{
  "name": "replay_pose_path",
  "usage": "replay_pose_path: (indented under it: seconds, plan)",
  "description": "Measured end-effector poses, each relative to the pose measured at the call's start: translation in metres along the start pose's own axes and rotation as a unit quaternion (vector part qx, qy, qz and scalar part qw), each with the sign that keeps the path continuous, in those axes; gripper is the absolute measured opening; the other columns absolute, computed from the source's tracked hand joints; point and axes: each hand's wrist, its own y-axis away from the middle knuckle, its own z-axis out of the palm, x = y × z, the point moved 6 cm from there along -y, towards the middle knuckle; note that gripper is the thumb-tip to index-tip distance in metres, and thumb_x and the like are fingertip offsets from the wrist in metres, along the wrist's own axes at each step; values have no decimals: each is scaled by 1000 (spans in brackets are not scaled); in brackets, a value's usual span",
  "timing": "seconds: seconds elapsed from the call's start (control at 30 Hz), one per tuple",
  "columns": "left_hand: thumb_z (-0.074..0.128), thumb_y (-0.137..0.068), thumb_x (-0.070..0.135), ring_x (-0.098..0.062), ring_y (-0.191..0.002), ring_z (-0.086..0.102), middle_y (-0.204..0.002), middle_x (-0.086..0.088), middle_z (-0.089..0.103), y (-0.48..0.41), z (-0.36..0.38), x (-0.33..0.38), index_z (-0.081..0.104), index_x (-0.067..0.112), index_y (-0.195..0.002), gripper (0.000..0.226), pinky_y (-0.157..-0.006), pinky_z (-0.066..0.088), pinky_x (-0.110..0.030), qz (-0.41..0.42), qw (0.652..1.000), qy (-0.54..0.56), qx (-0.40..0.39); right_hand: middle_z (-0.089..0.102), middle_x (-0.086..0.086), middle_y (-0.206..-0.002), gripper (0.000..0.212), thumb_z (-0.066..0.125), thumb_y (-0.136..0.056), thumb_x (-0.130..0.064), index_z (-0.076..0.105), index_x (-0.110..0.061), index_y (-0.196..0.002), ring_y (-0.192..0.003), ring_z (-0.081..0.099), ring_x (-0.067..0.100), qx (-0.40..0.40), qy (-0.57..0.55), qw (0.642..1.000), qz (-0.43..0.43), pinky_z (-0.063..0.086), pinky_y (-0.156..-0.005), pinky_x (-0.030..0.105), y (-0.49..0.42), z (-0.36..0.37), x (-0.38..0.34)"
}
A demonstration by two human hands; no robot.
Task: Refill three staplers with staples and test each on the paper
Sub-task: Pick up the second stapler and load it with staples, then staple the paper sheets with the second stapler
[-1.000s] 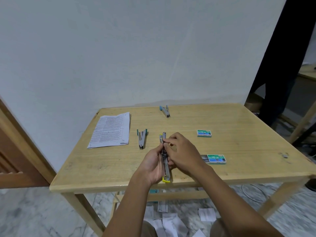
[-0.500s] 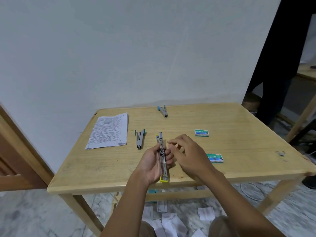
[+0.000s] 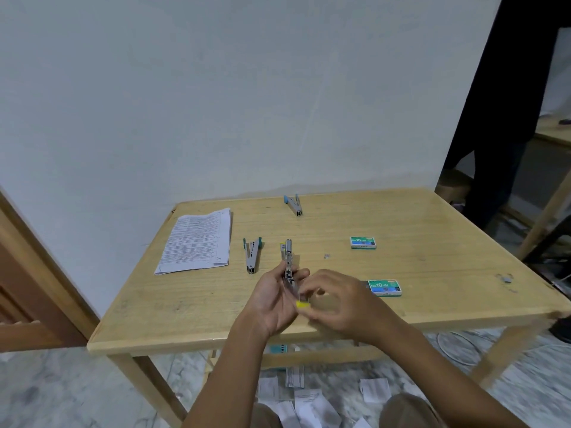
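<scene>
The left hand (image 3: 272, 301) grips the open stapler (image 3: 289, 264). The right hand (image 3: 336, 301) has dropped to its yellow end (image 3: 302, 304) beside those fingers, curled, though blur hides any pinch. Loading looks underway.

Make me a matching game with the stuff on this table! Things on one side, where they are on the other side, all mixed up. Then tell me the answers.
Things
1. paper stack
2. stapler with blue end
3. stapler with yellow end
4. stapler with green end

Places
A. held in the left hand
B. lying just right of the paper stack
C. far side of the table, near the wall
D. left side of the table

Pairs: 1-D, 2-C, 3-A, 4-B
</scene>
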Motion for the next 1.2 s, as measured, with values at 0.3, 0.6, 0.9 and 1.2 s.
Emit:
replay_pose_path:
  seconds: [0.3,0.6,0.9,1.2]
  plan:
    - [45,-99,27,-14,-47,38,-57,-2,39,8,16,-6,61,9,-92,25,-51,35,-25,-8,987,-132,-86,67,-11,-112,14,66,-90,-40,70,-35,-102,-100,61,-3,159,-202,932,256,48,-88,22,-38,-30,38]
    - [47,-94,31,-15,-48,33,-54,-3,36,9,18,-3,60,10,-92,25,-56,31,-29,-3,987,-118,-109,72,8,-90,34,67,-88,-44,75,-11,-90,-69,66,13,91,-486,793,357,52,-88,35,-43,8,46]
    - [44,-94,43,-21,-51,35,-56,-9,40,8,16,-5,59,3,-95,43,-57,33,-32,-18,987,-107,-116,61,5,-80,43,67,-86,-47,69,-6,-98,-67,52,14,142,-451,802,365,50,-86,34,-39,13,48]
    - [43,-97,43,-24,-59,55,-70,-14,53,11,13,1,59,1,-108,47,-58,45,-30,9,991,-124,-41,73,18,-92,40,65,-87,-49,70,-10,-93,-82,69,24,174,-337,865,330,53,-92,41,-45,0,30]
